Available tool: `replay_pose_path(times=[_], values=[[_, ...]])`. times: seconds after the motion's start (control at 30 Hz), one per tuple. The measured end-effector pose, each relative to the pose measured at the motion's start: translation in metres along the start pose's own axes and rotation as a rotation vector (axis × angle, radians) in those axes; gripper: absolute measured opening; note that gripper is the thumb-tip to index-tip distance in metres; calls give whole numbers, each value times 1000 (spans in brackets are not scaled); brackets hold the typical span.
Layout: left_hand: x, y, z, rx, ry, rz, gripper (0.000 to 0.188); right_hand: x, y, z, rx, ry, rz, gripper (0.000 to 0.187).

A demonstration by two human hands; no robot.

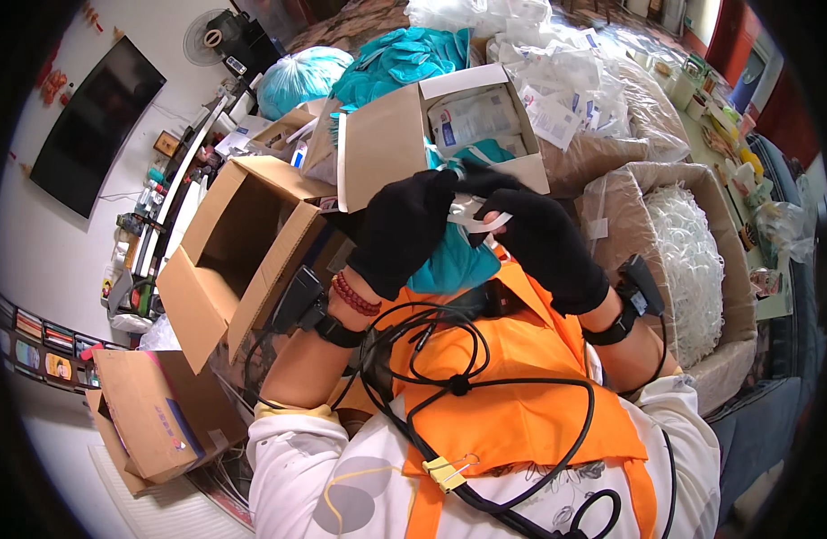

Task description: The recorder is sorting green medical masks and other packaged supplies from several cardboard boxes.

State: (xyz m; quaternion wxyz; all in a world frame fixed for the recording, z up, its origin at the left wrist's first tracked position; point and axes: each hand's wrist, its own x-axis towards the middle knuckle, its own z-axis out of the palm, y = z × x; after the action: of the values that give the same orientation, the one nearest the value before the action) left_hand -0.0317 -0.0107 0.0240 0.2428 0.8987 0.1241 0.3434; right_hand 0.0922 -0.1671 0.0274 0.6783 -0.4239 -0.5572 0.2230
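A teal piece of cloth (454, 260) hangs in front of the person's chest, just above the orange apron (521, 413). A white strap (479, 221) crosses over it. The right hand (553, 238), in a black glove with a bare fingertip showing, is closed on that strap, pinching it. The left hand (400, 229), gloved too, is curled beside the cloth with its fingers close to the right hand's; from here I can't tell whether it grips anything, since the dark glove hides the fingertips. Red beads (355, 295) circle the left wrist, and a black cable (458, 384) loops over the apron.

Just beyond the hands is an open white box (528, 172) with packets (472, 117) inside. Behind it rises a heap of teal cloths (404, 63), with clear packets (557, 99) piled to its right. On the person's right, a big carton (633, 220) is filled with white strips (687, 260). On the left, an open brown box (292, 260) leans at a tilt, and a dark television (99, 126) hangs on the wall.
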Motion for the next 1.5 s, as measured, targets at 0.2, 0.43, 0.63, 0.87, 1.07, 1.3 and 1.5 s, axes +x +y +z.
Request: replay_pose_path(times=[0.2,0.43,0.63,0.87,1.07,1.3,1.5], values=[[-3,0,11,-126,-28,47,20,-7,-6,29,456,235,222,26],[-6,-82,-38,295,189,254,21,-45,-82,27,235,79,374,29],[3,-43,-48,201,51,184,21,-8,-46,3,-380,114,228,11],[3,4,-40,-148,-116,0,17,19,-1,24,107,11,305,45],[4,-9,-38,-177,-171,-39,24,12,-14,5,-162,-375,600,35],[-6,-29,-10,-149,-103,14,32,6,17,14,-75,-91,-152,25],[-8,-22,-2,-144,17,404,25,-6,4,54,-85,73,-7,18]])
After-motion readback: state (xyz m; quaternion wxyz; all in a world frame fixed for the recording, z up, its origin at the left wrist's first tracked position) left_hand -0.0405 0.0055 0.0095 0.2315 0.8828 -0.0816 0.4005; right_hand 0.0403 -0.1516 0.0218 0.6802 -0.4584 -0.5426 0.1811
